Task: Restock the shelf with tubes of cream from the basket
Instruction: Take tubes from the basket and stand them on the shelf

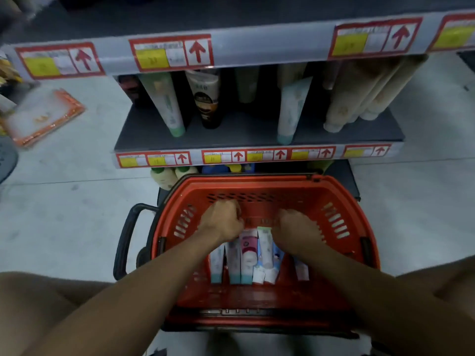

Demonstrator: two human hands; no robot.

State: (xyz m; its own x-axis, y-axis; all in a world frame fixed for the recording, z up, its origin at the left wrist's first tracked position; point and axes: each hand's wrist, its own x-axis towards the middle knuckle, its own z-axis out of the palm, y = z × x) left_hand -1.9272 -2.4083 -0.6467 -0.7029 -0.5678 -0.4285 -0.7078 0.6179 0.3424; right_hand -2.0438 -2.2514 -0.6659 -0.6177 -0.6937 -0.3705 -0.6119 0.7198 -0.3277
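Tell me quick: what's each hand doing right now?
Left hand: down in the basket, fingers curled; contents cannot be told.
Right hand: down among the tubes; grip cannot be told.

Pale concrete floor [77, 196], dim light

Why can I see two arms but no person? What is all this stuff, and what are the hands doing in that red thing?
The camera sits on the person's head and looks down, so you see only their arms. There is just this one picture. Both hands reach into a red plastic shopping basket that holds tubes of cream lying side by side, like the pink and white tube. The left hand and the right hand have curled fingers down among the tubes, but the picture does not show whether they grip one. Behind the basket is a dark grey shop shelf with more tubes standing on it, such as a black and cream tube. Red arrow price labels line the shelf edges.
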